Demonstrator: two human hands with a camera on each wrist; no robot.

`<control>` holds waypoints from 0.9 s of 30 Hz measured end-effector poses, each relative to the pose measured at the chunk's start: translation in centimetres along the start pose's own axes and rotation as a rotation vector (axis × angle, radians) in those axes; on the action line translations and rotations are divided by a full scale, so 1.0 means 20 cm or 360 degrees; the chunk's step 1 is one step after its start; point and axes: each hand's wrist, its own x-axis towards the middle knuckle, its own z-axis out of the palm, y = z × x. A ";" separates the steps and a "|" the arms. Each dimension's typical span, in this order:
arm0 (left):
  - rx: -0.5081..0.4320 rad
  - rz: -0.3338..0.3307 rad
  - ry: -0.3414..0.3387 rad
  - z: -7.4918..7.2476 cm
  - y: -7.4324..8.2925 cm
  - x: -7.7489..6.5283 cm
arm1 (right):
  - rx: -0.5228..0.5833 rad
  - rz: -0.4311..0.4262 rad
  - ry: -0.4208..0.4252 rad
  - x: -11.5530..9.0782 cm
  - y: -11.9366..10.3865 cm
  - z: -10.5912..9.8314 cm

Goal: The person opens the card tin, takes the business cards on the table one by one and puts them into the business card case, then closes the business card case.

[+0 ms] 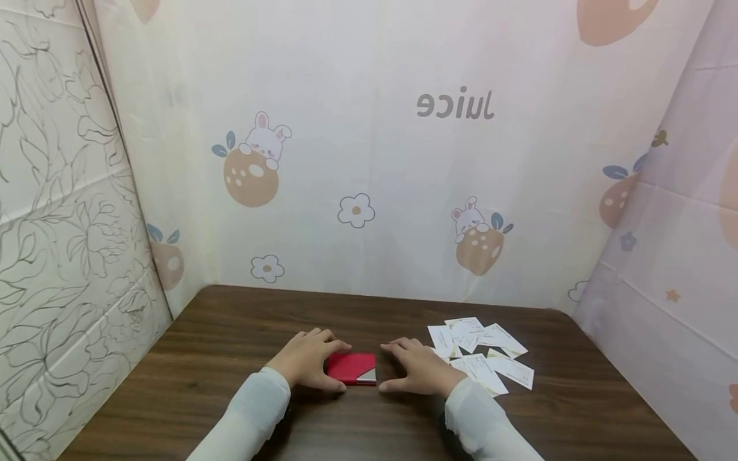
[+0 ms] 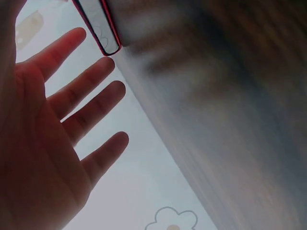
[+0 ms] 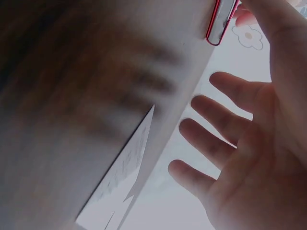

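Note:
A red card case (image 1: 350, 366) with a silvery corner lies flat on the dark wooden table (image 1: 369, 422), between the two hands. At its left end is my left hand (image 1: 309, 362), thumb and fingers spread to either side of that end. In the left wrist view the fingers of the left hand (image 2: 53, 124) are spread, and the end of the card case (image 2: 111, 45) shows beyond the index fingertip. My right hand (image 1: 423, 369) hovers just right of the case with a gap between. Its palm and spread fingers (image 3: 218, 143) hold nothing in the right wrist view.
Several white printed cards (image 1: 477, 371) lie loosely overlapping on the table, right of and behind the right hand. One card (image 3: 117, 177) shows near that hand in the right wrist view. A patterned curtain (image 1: 357, 153) hangs behind the table, with more fabric along both sides.

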 end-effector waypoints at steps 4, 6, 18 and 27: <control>0.0000 0.0011 -0.0016 0.00 0.01 0.01 | 0.0001 -0.0008 -0.0033 0.03 -0.01 0.01; 0.0005 0.0015 -0.0020 0.00 0.01 0.02 | 0.0001 -0.0011 -0.0039 0.04 -0.02 0.01; 0.0017 0.0068 -0.0029 0.01 0.02 0.05 | 0.0045 -0.0036 -0.0060 0.08 -0.05 0.02; -0.0080 0.0067 -0.0059 0.00 0.03 0.06 | 0.0119 -0.0013 -0.0097 0.09 -0.05 0.02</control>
